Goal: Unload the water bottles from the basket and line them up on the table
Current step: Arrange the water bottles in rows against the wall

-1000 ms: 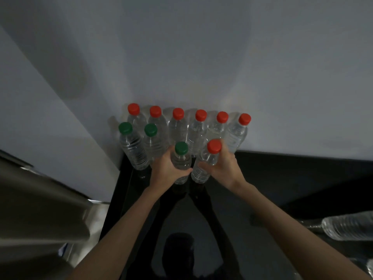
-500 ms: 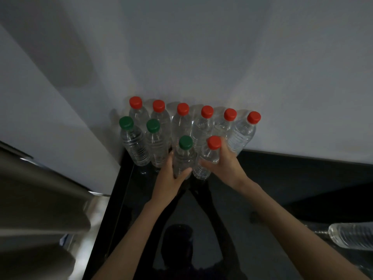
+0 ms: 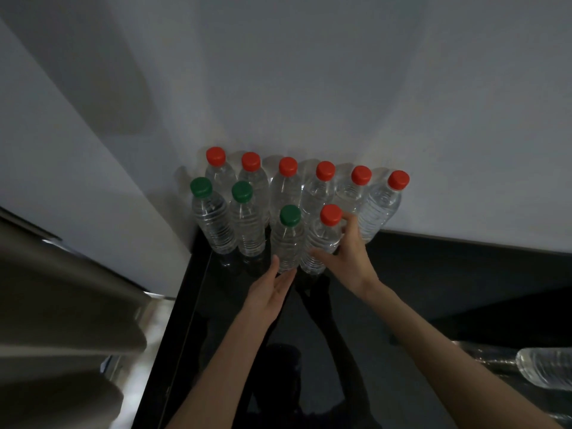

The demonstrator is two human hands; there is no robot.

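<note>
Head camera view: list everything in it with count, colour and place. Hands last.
Back-row bottles: six, clear with red caps, upright in a line against the wall.
Green-capped bottles: three, clear, upright in the front row, from the left.
Front red-capped bottle: one, clear, upright, at the right end of the front row.
Lying bottle: one, clear, on its side at the right edge; cap out of view.
Table: one, glossy black, under the upright bottles.
Wall: pale grey, behind the table.
Left hand: open, fingers straight at the base of the nearest green-capped bottle.
Right hand: thumb and fingers round the front red-capped bottle.
</note>
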